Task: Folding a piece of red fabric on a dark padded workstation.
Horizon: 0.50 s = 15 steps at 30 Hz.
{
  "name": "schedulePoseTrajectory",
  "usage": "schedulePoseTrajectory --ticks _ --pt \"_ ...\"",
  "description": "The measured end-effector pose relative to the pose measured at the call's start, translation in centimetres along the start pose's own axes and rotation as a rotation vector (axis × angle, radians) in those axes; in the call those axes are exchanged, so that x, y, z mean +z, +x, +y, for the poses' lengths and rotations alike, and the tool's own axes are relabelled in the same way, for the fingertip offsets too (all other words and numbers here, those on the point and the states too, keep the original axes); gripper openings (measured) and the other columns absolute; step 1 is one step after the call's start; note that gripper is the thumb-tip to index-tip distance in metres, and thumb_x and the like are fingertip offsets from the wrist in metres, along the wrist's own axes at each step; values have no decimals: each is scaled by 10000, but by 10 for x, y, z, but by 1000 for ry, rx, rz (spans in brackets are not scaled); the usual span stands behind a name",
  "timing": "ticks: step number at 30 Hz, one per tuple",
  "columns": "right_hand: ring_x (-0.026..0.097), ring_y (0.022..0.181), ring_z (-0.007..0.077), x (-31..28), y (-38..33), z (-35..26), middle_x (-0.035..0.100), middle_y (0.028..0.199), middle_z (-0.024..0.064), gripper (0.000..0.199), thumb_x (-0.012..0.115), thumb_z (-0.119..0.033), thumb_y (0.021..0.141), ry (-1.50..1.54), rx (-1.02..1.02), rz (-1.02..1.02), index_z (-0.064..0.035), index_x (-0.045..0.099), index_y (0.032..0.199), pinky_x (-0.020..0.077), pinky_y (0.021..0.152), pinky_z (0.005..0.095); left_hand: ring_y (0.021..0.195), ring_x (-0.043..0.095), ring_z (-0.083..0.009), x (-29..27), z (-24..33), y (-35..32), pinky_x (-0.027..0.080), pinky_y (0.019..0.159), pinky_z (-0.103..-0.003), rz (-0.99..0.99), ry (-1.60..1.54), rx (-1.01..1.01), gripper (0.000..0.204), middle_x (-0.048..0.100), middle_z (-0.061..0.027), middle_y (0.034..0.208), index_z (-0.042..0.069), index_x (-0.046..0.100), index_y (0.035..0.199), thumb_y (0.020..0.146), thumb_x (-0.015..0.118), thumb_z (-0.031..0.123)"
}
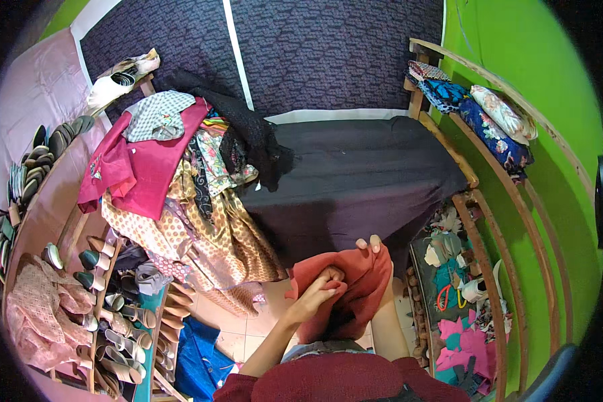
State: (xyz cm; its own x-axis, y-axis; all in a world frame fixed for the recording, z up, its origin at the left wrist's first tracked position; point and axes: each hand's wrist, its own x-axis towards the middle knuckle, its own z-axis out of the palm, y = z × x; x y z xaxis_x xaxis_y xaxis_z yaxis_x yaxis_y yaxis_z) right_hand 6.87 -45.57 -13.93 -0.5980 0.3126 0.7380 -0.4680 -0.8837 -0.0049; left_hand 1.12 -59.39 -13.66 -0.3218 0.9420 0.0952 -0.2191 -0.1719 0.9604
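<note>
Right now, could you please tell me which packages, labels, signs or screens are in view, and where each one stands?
None can be made out: no package, label, sign or screen shows.
Only cloth and footwear appear: the rust-red fabric piece in both hands, the heap of patterned garments, and the wooden shoe rack.

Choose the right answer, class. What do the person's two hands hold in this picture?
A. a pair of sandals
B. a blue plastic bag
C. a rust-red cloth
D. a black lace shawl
C: both the left hand and the right hand grip the rust-red cloth, held up in front of the dark-covered bed.
</note>
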Motion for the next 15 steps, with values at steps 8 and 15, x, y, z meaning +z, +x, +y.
schedulePoseTrajectory --ticks 8,15 --pt "479 994 353 29 -3 -23 431 1060 84 83 354 -188 931 -268 -86 270 -108 375 938 433 819 481 910 549 -134 -14 6 -13 449 824 -257 -68 25 -2 150 553 -56 934 -21 546 978 829 543 -5" --pt "495 963 330 24 -16 -37 444 1011 100 93 361 -174 927 -458 -17 335 -100 375 873 441 821 436 767 604 -137 -26 17 -18 494 693 -245 194 253 297 79 644 -99 848 -34 656 833 771 613 -14"
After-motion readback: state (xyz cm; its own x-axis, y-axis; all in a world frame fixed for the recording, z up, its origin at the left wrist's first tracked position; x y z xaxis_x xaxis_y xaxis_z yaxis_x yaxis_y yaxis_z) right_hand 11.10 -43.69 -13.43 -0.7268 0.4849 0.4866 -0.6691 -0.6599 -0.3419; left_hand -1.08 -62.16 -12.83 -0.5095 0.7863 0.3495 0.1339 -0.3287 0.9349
